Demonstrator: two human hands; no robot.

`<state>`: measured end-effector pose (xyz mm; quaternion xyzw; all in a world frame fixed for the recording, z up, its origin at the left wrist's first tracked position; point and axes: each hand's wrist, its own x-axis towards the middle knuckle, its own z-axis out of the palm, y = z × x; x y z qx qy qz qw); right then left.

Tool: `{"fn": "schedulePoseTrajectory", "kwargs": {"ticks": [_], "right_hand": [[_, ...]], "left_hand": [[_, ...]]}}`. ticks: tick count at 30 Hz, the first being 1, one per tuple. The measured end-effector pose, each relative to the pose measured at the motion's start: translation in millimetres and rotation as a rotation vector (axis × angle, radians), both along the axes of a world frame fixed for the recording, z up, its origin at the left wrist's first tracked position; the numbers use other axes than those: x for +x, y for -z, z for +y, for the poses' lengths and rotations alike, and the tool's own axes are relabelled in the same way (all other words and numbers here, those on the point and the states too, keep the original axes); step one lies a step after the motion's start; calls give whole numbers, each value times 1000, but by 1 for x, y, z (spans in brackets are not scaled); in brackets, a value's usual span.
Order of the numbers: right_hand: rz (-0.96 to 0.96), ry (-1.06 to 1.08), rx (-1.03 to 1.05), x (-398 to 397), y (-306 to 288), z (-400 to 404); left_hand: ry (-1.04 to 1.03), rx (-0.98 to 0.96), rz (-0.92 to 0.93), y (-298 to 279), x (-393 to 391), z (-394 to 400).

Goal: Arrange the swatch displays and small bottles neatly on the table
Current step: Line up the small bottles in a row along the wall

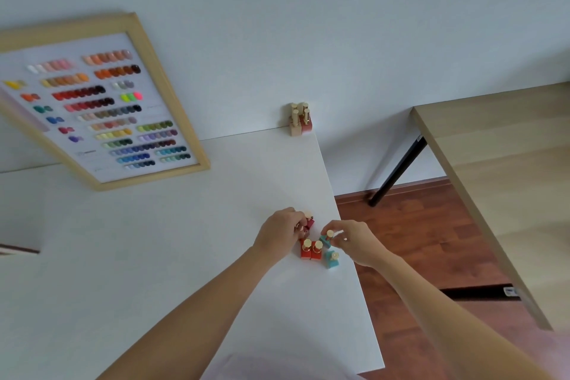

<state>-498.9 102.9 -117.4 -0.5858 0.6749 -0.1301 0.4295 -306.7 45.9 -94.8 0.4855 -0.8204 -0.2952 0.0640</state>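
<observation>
A wood-framed swatch display (pixel 101 108) with rows of coloured nail tips leans against the wall at the back left of the white table (pixel 154 241). Near the table's right edge stands a small cluster of gold-capped bottles. My left hand (pixel 280 233) is closed on a dark red bottle (pixel 309 221). My right hand (pixel 354 241) pinches the gold cap of a teal bottle (pixel 326 239). Two red bottles (pixel 311 250) stand side by side between my hands, and another teal bottle (pixel 332 260) stands just in front of them.
A group of beige and rust bottles (pixel 299 120) stands at the table's back right corner against the wall. Right of the table is a gap with wooden floor (pixel 410 244), then a wooden table (pixel 499 170) with a black leg.
</observation>
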Motion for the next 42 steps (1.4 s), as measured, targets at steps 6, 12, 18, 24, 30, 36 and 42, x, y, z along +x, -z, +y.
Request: {"fn": "schedulePoseTrajectory", "kwargs": {"ticks": [6, 12, 18, 24, 30, 36, 42], "right_hand": [[-12, 75, -13, -3, 2, 16], [7, 76, -4, -6, 8, 35], [25, 119, 64, 12, 16, 54], [93, 332, -49, 33, 30, 59], [109, 339, -93, 34, 36, 56], [96, 281, -149, 28, 31, 48], [73, 250, -117, 22, 25, 34]], "left_hand": [[75, 27, 19, -2, 7, -2], [-23, -24, 79, -14, -7, -12], [-80, -5, -187, -18, -34, -25], [12, 5, -202, -20, -30, -37], [198, 19, -177, -22, -18, -46], [243, 74, -75, -12, -4, -43], [226, 218, -128, 0, 10, -36]]}}
